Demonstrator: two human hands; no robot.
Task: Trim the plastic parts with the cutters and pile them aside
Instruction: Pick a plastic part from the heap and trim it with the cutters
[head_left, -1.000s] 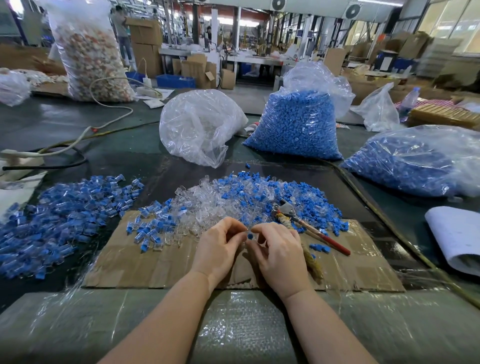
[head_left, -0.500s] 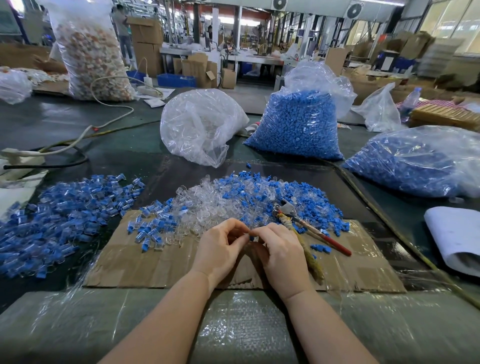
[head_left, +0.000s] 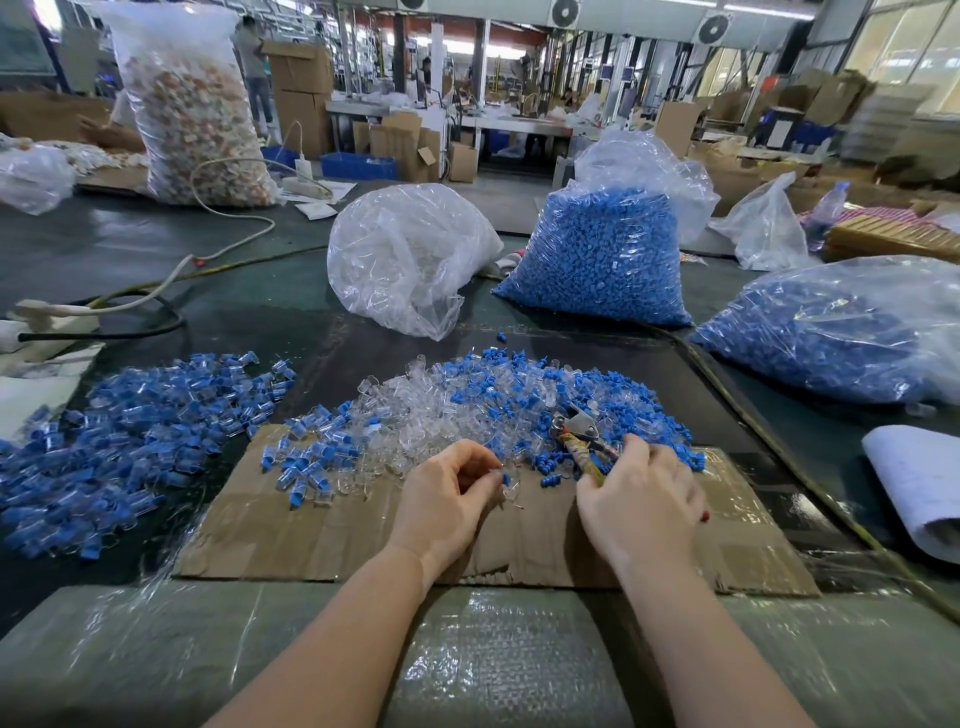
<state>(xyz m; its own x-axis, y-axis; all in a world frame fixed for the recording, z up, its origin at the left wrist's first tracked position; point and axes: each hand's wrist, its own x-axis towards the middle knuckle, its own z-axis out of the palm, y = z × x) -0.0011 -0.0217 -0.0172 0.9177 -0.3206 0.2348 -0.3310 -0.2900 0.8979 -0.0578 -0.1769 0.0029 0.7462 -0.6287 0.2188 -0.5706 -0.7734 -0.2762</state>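
A heap of loose clear and blue plastic parts (head_left: 467, 405) lies at the far edge of a cardboard sheet (head_left: 322, 530). My left hand (head_left: 447, 499) pinches one small clear part with a blue insert (head_left: 508, 480) just above the cardboard. My right hand (head_left: 641, 501) has moved to the cutters (head_left: 576, 431), whose metal jaws point away over the heap; its fingers curl round the tape-wrapped handles. A big pile of assembled blue-and-clear parts (head_left: 130, 441) spreads over the table to the left.
Three plastic bags stand behind the heap: a clear one (head_left: 410, 260), a full blue one (head_left: 602, 249) and a blue one lying at the right (head_left: 852, 332). A paper roll (head_left: 919, 488) lies at the right edge. White and black cables (head_left: 156, 291) cross the left side.
My hands were together working on one part; now they are apart. The right hand has gone right onto the cutters' handles, and the left hand keeps the part.
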